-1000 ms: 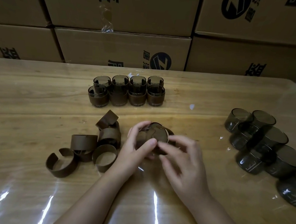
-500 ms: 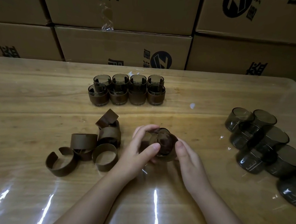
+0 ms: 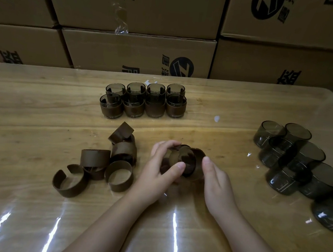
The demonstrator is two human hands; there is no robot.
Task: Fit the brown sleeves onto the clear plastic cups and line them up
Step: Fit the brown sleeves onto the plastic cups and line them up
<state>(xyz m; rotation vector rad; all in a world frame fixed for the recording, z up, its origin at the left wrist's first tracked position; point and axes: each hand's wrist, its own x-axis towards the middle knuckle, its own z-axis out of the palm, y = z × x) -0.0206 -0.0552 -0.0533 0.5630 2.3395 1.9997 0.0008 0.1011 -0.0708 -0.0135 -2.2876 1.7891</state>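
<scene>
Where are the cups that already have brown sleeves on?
The finished cups stand in two rows at the far middle of the table, in front of the cardboard boxes, beyond the loose brown sleeves.

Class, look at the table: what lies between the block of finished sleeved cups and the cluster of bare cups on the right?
In the head view, only bare table separates the sleeved cups from the bare cups, apart from a small white speck.
</scene>
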